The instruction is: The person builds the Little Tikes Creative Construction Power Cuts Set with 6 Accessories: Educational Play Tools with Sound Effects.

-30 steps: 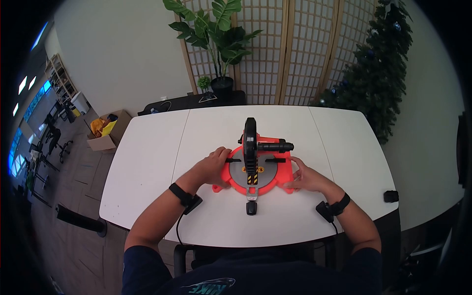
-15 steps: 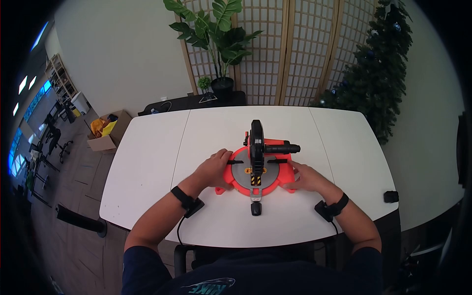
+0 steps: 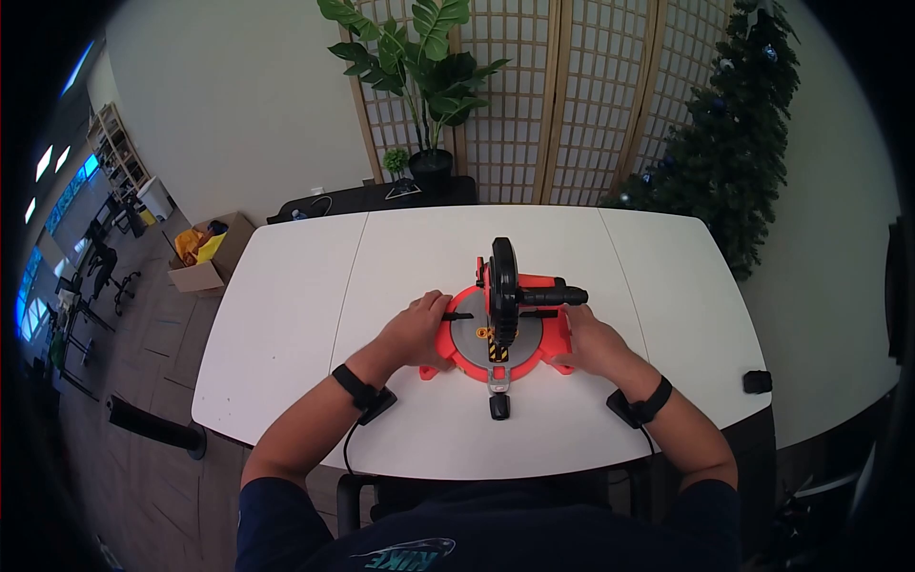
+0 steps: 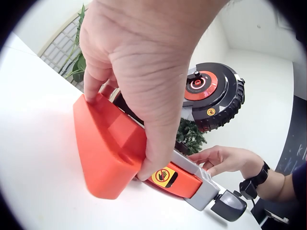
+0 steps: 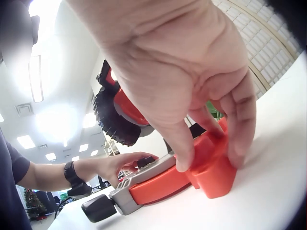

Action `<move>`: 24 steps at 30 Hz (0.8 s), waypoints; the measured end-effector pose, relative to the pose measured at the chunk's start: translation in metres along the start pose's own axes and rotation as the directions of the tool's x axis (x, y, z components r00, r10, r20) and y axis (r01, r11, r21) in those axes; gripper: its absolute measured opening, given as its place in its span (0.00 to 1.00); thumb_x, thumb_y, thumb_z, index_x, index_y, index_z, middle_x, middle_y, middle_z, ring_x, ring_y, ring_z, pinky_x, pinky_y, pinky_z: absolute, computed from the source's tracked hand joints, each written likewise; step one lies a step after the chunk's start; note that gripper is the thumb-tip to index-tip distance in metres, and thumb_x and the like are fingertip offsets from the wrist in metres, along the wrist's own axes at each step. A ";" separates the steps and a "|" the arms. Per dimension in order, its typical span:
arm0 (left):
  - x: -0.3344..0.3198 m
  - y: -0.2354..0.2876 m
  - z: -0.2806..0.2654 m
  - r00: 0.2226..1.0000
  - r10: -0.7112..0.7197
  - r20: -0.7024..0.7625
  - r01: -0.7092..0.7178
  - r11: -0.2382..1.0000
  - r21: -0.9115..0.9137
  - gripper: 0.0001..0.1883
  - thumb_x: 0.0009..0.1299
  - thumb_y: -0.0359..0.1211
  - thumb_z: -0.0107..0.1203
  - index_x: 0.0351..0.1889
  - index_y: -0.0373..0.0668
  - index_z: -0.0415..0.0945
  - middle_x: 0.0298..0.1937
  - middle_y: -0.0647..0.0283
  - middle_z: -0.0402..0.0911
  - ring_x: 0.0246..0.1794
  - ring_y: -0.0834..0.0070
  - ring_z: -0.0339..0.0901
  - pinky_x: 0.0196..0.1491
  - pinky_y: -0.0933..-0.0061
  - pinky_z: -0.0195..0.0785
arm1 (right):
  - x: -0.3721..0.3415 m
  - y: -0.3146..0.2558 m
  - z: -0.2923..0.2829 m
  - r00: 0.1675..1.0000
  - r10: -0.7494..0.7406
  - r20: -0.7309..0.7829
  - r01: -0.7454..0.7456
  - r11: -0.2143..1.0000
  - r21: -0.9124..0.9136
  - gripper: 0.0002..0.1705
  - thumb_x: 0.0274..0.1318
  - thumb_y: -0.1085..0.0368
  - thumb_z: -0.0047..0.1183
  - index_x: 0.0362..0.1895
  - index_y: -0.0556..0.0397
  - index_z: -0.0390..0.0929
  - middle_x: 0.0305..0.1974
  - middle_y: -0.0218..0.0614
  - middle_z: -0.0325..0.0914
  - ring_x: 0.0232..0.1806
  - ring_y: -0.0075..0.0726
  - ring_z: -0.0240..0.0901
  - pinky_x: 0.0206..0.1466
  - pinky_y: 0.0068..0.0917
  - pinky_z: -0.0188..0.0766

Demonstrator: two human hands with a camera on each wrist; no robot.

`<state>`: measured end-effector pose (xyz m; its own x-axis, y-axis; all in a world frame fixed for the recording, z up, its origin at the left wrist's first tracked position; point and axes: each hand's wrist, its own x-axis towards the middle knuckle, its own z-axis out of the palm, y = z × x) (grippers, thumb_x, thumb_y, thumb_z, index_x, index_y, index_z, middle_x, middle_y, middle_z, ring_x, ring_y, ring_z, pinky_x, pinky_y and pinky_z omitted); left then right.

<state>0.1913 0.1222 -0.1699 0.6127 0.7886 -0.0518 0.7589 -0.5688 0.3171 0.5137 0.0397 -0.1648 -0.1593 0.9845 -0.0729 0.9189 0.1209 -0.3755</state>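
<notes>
A toy miter saw point(image 3: 469, 336) with an orange base and a round grey plate stands on the white table, its black blade guard point(image 3: 504, 286) upright. My left hand point(image 3: 416, 330) grips the left end of the base; in the left wrist view its thumb lies on the near side and its fingers reach round the far side. At the right end my right hand point(image 5: 187, 81) holds the orange foot point(image 5: 216, 170) between thumb and fingers. A black side handle point(image 3: 555, 296) points right above the base, and a black front knob point(image 3: 499, 407) faces me.
The white table point(image 3: 276, 324) carries a small black object point(image 3: 758, 381) near its right edge. Behind the table stand a potted plant point(image 3: 431, 167), a lattice screen point(image 3: 600, 105) and a decorated tree point(image 3: 724, 153). A cardboard box point(image 3: 229, 253) sits on the floor at left.
The miter saw has slid a little to the right and slightly toward me. My right hand has closed in on the base's right end; my left hand has followed the base slightly.
</notes>
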 end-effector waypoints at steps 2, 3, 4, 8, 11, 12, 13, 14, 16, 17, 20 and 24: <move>-0.002 0.001 0.002 1.000 -0.001 -0.006 0.001 1.000 0.002 0.62 0.38 0.46 0.81 0.72 0.36 0.60 0.71 0.49 0.66 0.69 0.51 0.69 0.69 0.59 0.69 | 0.001 0.000 -0.002 0.998 -0.047 -0.042 0.049 0.998 0.046 0.46 0.45 0.50 0.74 0.64 0.59 0.68 0.57 0.53 0.72 0.51 0.53 0.79 0.50 0.41 0.78; -0.003 0.001 0.003 1.000 -0.001 -0.008 0.002 1.000 0.010 0.61 0.38 0.46 0.80 0.72 0.36 0.60 0.71 0.49 0.66 0.69 0.51 0.69 0.69 0.59 0.69 | 0.003 0.001 -0.002 0.992 -0.111 -0.057 0.114 0.992 0.058 0.46 0.44 0.51 0.75 0.63 0.60 0.68 0.57 0.54 0.72 0.52 0.55 0.77 0.52 0.42 0.78; -0.003 0.001 0.003 1.000 -0.002 -0.009 0.002 1.000 0.018 0.61 0.39 0.46 0.80 0.72 0.36 0.60 0.71 0.49 0.66 0.69 0.51 0.69 0.69 0.59 0.69 | 0.004 0.002 -0.002 0.982 -0.174 -0.073 0.179 0.981 0.069 0.46 0.44 0.51 0.75 0.62 0.60 0.67 0.56 0.54 0.72 0.53 0.57 0.76 0.55 0.43 0.77; -0.004 0.001 0.002 1.000 0.015 -0.003 -0.015 1.000 -0.006 0.61 0.39 0.46 0.80 0.72 0.36 0.61 0.71 0.49 0.66 0.70 0.51 0.68 0.68 0.58 0.69 | 0.005 0.002 -0.008 0.983 -0.182 0.005 0.181 0.980 0.078 0.48 0.42 0.52 0.76 0.63 0.61 0.66 0.57 0.54 0.72 0.57 0.58 0.74 0.59 0.44 0.74; -0.006 0.001 0.001 1.000 0.017 -0.016 -0.017 1.000 0.014 0.61 0.39 0.46 0.80 0.72 0.36 0.60 0.71 0.49 0.66 0.70 0.51 0.68 0.68 0.58 0.70 | 0.005 0.006 -0.009 0.970 -0.243 0.020 0.240 0.964 0.115 0.50 0.42 0.52 0.76 0.66 0.58 0.65 0.59 0.55 0.72 0.60 0.58 0.72 0.63 0.43 0.72; -0.006 0.001 0.001 1.000 0.020 -0.010 -0.020 1.000 0.014 0.61 0.39 0.46 0.80 0.72 0.36 0.60 0.71 0.49 0.66 0.70 0.51 0.68 0.68 0.58 0.70 | 0.005 0.006 -0.010 0.969 -0.243 0.045 0.236 0.964 0.120 0.52 0.42 0.52 0.76 0.69 0.56 0.64 0.65 0.52 0.67 0.64 0.56 0.69 0.65 0.41 0.71; -0.007 0.001 0.001 1.000 0.023 -0.005 -0.022 1.000 0.013 0.61 0.38 0.46 0.80 0.72 0.36 0.60 0.71 0.49 0.66 0.70 0.52 0.68 0.68 0.58 0.70 | 0.005 0.006 -0.010 0.968 -0.242 0.071 0.232 0.965 0.125 0.54 0.42 0.52 0.75 0.72 0.54 0.62 0.71 0.49 0.62 0.69 0.54 0.66 0.68 0.39 0.70; -0.008 0.002 0.000 1.000 0.022 -0.005 -0.022 1.000 0.014 0.61 0.38 0.46 0.80 0.72 0.36 0.60 0.71 0.49 0.66 0.70 0.52 0.68 0.68 0.58 0.70 | 0.005 0.007 -0.009 0.968 -0.242 0.071 0.232 0.965 0.126 0.54 0.42 0.52 0.75 0.72 0.54 0.62 0.71 0.49 0.62 0.69 0.54 0.66 0.68 0.39 0.70; -0.010 0.004 -0.002 1.000 0.019 -0.004 -0.019 1.000 0.016 0.61 0.39 0.47 0.80 0.72 0.36 0.60 0.71 0.48 0.66 0.70 0.51 0.68 0.68 0.58 0.70 | 0.006 0.007 -0.009 0.962 -0.260 0.077 0.248 0.958 0.144 0.54 0.43 0.52 0.75 0.72 0.54 0.62 0.71 0.48 0.62 0.69 0.52 0.66 0.68 0.39 0.70; -0.010 0.004 -0.001 1.000 0.019 -0.004 -0.019 1.000 0.016 0.61 0.39 0.47 0.80 0.72 0.36 0.60 0.71 0.48 0.66 0.70 0.51 0.68 0.68 0.58 0.70 | 0.006 0.006 -0.010 0.962 -0.261 0.077 0.248 0.958 0.145 0.54 0.43 0.52 0.75 0.72 0.54 0.62 0.71 0.48 0.62 0.69 0.52 0.66 0.68 0.39 0.70; -0.011 0.004 0.000 1.000 0.016 -0.001 -0.016 0.999 0.036 0.62 0.39 0.48 0.80 0.72 0.35 0.60 0.71 0.48 0.66 0.70 0.51 0.68 0.68 0.58 0.70 | 0.004 0.002 -0.015 0.966 -0.234 0.112 0.219 0.967 0.133 0.54 0.43 0.51 0.75 0.72 0.54 0.62 0.71 0.48 0.62 0.69 0.52 0.67 0.67 0.39 0.71; -0.011 0.003 0.003 1.000 0.013 0.010 -0.014 0.998 0.059 0.62 0.40 0.49 0.80 0.72 0.35 0.60 0.71 0.47 0.66 0.69 0.51 0.69 0.68 0.58 0.70 | 0.005 0.005 -0.011 0.965 -0.233 0.117 0.217 0.967 0.132 0.55 0.44 0.51 0.75 0.73 0.53 0.61 0.71 0.48 0.62 0.68 0.52 0.68 0.66 0.39 0.72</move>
<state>0.1870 0.1114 -0.1711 0.6248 0.7787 -0.0567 0.7621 -0.5924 0.2613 0.5219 0.0464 -0.1569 -0.4099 0.9076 -0.0906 0.8066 0.3143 -0.5007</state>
